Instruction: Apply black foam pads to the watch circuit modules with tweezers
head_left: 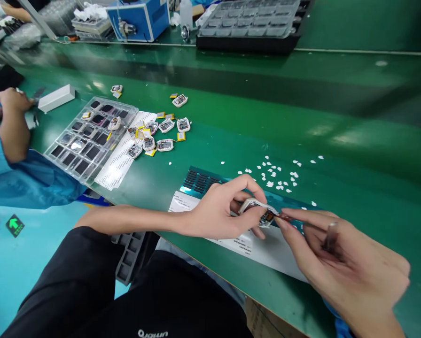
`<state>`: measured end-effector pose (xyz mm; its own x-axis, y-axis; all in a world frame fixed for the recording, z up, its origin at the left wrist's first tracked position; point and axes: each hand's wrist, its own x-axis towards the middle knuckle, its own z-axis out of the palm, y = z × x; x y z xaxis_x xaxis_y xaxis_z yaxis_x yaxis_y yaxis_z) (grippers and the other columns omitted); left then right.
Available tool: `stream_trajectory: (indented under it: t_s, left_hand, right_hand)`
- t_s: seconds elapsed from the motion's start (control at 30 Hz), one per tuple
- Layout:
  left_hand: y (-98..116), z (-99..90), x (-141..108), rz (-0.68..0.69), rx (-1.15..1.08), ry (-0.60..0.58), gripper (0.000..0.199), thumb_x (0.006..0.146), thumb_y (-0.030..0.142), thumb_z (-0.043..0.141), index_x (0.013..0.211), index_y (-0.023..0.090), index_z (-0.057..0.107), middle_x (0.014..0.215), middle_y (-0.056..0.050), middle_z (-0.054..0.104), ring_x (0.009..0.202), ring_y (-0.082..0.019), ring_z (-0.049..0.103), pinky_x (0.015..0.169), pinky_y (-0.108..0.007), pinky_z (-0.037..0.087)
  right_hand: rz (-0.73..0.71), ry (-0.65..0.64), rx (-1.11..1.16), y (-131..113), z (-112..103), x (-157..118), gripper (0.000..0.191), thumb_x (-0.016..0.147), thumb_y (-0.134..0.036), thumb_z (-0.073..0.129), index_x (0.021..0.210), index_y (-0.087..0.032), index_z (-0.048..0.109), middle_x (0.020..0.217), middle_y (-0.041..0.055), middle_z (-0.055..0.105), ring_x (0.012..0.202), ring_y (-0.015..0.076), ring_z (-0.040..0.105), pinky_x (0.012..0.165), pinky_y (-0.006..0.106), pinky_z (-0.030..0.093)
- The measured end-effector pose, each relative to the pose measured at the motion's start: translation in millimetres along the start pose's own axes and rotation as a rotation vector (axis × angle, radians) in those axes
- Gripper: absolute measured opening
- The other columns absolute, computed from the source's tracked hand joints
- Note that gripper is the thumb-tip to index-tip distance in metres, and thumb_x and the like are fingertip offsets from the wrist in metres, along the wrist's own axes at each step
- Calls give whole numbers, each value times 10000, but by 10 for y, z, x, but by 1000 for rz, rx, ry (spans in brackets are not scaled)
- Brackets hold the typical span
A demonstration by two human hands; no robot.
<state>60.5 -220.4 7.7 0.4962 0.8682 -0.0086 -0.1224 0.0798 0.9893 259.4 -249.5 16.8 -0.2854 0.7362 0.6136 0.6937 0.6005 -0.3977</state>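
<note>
**Two hands close on one small casing at the near edge**

The left hand [219,211] pinches a small white casing [258,211] between thumb and fingers, holding it just above a white paper sheet [267,249] at the near edge of the green surface [337,141]. The right hand [340,258] meets it from the right: its fingertips [283,220] touch the casing's right end, where an orange-brown part shows, and the other fingers curl around a thin dark tool [330,237], blurred.

Under both hands, partly covered by the paper, lies a teal sheet of dark pads [199,180]. Just beyond it, small white scraps [277,176] are scattered over the surface.

Farther off to the left, a cluster of similar white casings [164,134] with yellow tabs lies beside a printed paper [120,157], and left of that sits a clear compartment tray [87,138] holding dark square parts.

At the far left edge a co-worker in a blue sleeve [23,178] has a hand [13,101] near a white box [56,97].

At the far side stand a blue machine [143,19] and a stack of clear trays [249,21].
</note>
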Motion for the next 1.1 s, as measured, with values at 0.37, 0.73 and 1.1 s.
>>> stream_trajectory:
  t_s: [0.37,0.73,1.1]
  left_hand:
    - [62,-58,18,-41,29,5,151,914,290,644,974,201,538,559,93,500,368,-65,518,363,-198,335]
    - [23,-53,28,37,215,63,90,896,240,580,925,173,632,651,60,514,445,-36,358,428,-209,291]
    - [3,-16,13,-3,258,-7,114,910,268,603,896,171,661,638,44,558,487,-48,385,458,-197,313]
  right_hand:
    - [-83,-65,-24,76,-81,-63,477,921,-64,700,1287,-368,674,923,-98,789,724,70,727,568,203,517]
    - [-285,-210,-84,127,-129,-64,719,997,-60,576,1605,-356,332,1085,-66,791,801,88,757,616,217,565]
    - [-150,-18,-297,38,-7,-75,850,921,-169,747,1614,-411,317,811,-87,782,598,93,707,457,223,450]
